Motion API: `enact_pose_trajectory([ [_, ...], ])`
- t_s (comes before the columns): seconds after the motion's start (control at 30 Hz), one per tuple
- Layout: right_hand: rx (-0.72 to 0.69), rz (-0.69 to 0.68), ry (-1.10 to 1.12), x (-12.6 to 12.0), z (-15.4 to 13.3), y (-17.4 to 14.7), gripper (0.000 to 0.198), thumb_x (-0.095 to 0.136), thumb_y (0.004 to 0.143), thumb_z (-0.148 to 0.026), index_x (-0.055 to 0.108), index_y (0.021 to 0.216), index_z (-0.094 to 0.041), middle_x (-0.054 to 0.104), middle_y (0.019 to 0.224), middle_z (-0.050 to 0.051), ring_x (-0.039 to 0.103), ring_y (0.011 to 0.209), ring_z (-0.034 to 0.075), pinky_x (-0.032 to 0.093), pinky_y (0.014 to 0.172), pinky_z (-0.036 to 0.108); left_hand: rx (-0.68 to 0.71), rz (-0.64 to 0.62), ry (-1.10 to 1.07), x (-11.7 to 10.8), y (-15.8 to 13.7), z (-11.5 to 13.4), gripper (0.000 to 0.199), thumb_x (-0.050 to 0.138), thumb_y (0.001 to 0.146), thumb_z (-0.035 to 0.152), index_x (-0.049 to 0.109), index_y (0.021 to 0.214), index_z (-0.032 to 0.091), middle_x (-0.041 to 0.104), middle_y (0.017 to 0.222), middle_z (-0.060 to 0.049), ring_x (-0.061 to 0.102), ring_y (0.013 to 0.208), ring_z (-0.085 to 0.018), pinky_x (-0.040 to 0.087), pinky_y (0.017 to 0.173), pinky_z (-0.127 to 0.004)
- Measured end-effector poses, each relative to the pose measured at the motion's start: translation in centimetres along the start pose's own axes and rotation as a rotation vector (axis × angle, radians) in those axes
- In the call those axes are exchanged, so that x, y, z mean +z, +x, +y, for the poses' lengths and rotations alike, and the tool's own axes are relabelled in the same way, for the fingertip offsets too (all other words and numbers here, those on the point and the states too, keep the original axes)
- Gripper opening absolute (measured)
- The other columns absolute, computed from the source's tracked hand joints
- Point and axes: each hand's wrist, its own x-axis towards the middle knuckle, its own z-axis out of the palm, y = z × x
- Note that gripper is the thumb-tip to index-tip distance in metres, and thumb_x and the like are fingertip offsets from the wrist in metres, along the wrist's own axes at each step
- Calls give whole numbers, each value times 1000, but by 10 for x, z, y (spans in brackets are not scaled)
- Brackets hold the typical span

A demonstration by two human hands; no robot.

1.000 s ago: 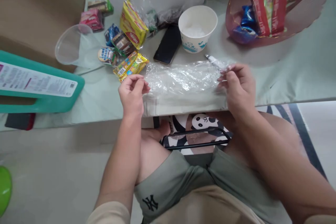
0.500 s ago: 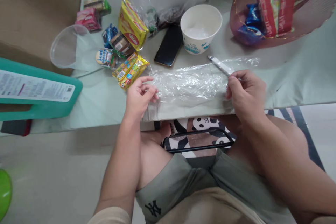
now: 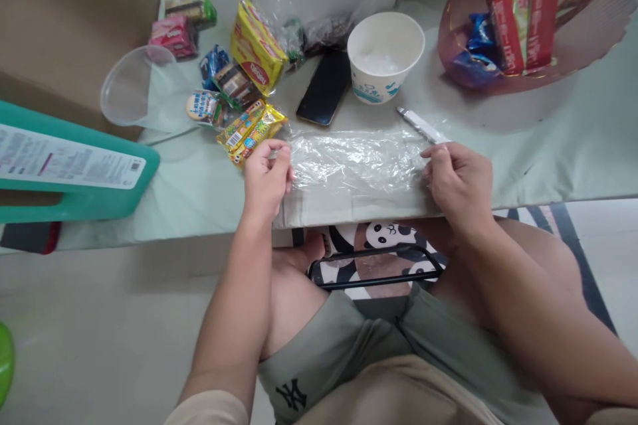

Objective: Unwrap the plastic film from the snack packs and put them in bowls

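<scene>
A crinkled clear plastic bag (image 3: 356, 159) lies stretched sideways along the front of the table. My left hand (image 3: 269, 176) is closed in a pinch at its left end. At its right end my right hand (image 3: 458, 179) is closed too, thumb against fingers. A slim white and silver cutter-like tool (image 3: 421, 125) points away just beyond my right fingers; its near end is hidden by them. Behind the bag are a black phone (image 3: 323, 89) and a white paper tub (image 3: 381, 73) with something pale inside.
Wrapped snacks, among them a yellow packet (image 3: 256, 46), cluster at the left beside a clear plastic lid (image 3: 132, 86). A teal-handled container (image 3: 124, 179) and a cardboard box (image 3: 74, 33) border that side. A pink bowl (image 3: 588, 46) with red packets stands right.
My right hand has shifted slightly left and my left hand slightly right, with the left fingers closing more tightly. The bag's right end is drawn in.
</scene>
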Motion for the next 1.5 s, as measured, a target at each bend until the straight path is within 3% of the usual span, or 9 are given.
enact_pose_trajectory([
  [0.23, 26, 43, -63, -1, -6, 0, 22, 59, 92, -29, 62, 71, -24, 57, 54, -3, 54, 51, 15, 41, 57, 32, 65, 30, 59, 8, 7, -1, 11, 67, 89, 31, 59, 94, 25, 57, 57, 6, 46, 37, -8, 31, 36, -19],
  [0.5, -54, 118, -68, 5, 9, 10, 8, 63, 89, -30, 67, 93, -24, 61, 66, 0, 54, 56, 17, 44, 60, 35, 149, 91, 180, 6, 17, -11, 34, 68, 78, 14, 61, 109, 26, 65, 74, 3, 51, 47, -9, 42, 48, -23],
  [0.7, -513, 289, -242, 4, 7, -9, 26, 63, 88, -25, 63, 114, -25, 65, 101, 10, 62, 89, 29, 47, 82, 48, 275, 120, 380, 7, 15, -9, 40, 68, 79, 12, 66, 117, 25, 67, 85, 2, 55, 57, -11, 50, 61, -25],
  [0.8, -839, 140, -281, 13, -4, -35, 21, 63, 88, -17, 63, 106, -27, 68, 93, 5, 64, 91, 27, 44, 87, 45, 322, 125, 411, 13, 17, -8, 36, 67, 81, 12, 68, 114, 25, 69, 85, 1, 60, 64, -13, 53, 67, -26],
  [0.87, -918, -9, -322, 21, -9, -49, 18, 63, 88, -17, 63, 103, -26, 72, 96, 4, 66, 96, 25, 45, 90, 42, 344, 150, 413, 15, 19, -9, 33, 66, 81, 11, 68, 111, 24, 69, 85, 0, 63, 70, -15, 54, 70, -26],
  [1.03, -804, -133, -537, 32, -6, -53, 19, 58, 95, -26, 67, 111, -23, 73, 127, 7, 61, 128, 30, 34, 113, 45, 338, 218, 487, 17, 23, -6, 25, 66, 82, 13, 67, 105, 22, 69, 84, 0, 68, 76, -17, 55, 75, -28],
  [1.27, -692, -172, -587, 24, 5, -48, 25, 56, 98, -32, 68, 115, -20, 70, 134, 8, 58, 133, 34, 29, 117, 49, 211, 250, 806, 20, 15, 9, 27, 64, 84, 14, 67, 110, 20, 72, 93, -3, 70, 88, -21, 53, 90, -37],
  [1.4, -651, -177, -522, 23, 5, -47, 21, 57, 96, -31, 68, 111, -21, 71, 133, 9, 58, 133, 34, 28, 116, 51, 338, 344, 859, 22, 5, 14, 30, 67, 78, 14, 68, 107, 20, 69, 109, -10, 67, 103, -27, 51, 98, -44],
  [1.5, -594, -106, -410, 18, 3, -36, 15, 58, 94, -29, 67, 104, -23, 74, 120, 8, 62, 125, 32, 35, 110, 50, 567, 394, 861, 29, -12, 17, 25, 68, 78, 16, 68, 103, 19, 65, 113, -12, 63, 112, -30, 47, 103, -48],
])
